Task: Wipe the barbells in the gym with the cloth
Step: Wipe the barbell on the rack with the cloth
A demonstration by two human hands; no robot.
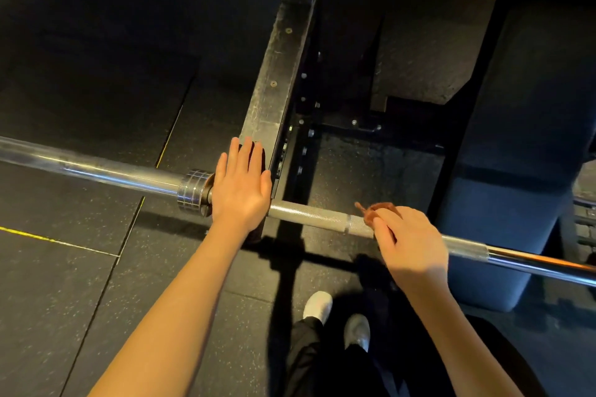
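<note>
Wiping step, knurled shaft. Left hand (240, 190) flat, fingers straight, steadying barbell (309, 214) beside collar (190, 192). Right hand (409, 245) curled round cloth (374, 211), pressed on shaft. Next, likely: slide cloth along bar, grip kept firm.

Brown cloth (375, 213), silver barbell (309, 213)

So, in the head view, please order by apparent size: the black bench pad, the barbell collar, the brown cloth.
1. black bench pad
2. barbell collar
3. brown cloth, mostly hidden in the right hand, so unsure
</note>
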